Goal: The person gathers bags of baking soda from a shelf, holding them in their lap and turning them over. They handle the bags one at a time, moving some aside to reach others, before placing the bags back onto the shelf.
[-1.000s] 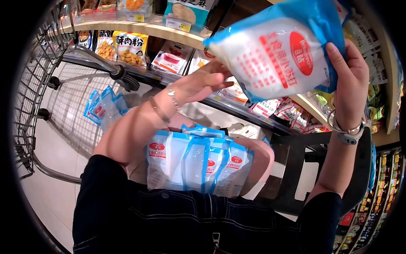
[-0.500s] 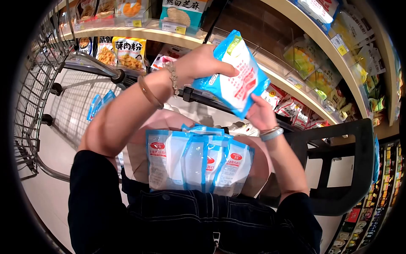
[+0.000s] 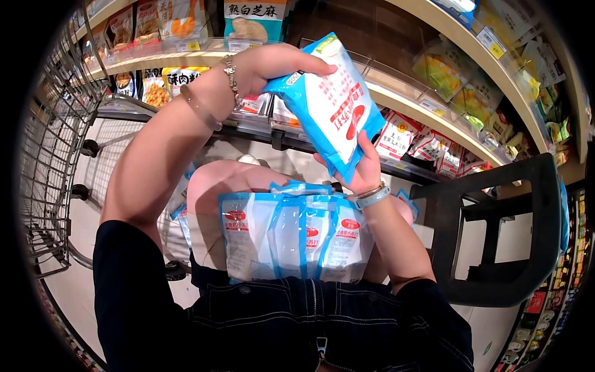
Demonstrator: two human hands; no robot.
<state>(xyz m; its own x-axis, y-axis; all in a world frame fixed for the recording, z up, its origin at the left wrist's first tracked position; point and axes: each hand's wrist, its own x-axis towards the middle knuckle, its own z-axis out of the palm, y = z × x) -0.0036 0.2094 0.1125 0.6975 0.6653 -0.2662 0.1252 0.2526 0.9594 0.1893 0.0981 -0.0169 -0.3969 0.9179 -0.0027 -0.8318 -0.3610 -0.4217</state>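
Observation:
A blue-and-white bag of baking soda [image 3: 328,102] is held up in front of the shelf, tilted, its red print facing me. My left hand [image 3: 269,67] grips its upper left side, thumb lying along the front. Around its lower end close the fingers of my right hand [image 3: 362,168], thumb on the front. On my lap, below the hands, several similar baking soda bags [image 3: 251,232] stand side by side, partly overlapping.
Shelves [image 3: 427,108] of packaged foods curve across the front and right. A wire shopping cart [image 3: 52,161] stands at left. To the right is a black plastic frame [image 3: 539,235]. More blue-edged bags [image 3: 183,214] show beside my left leg.
The bag has come slightly lower and turned, so more of its red print shows. Both hands have shifted a little left with it and keep their hold.

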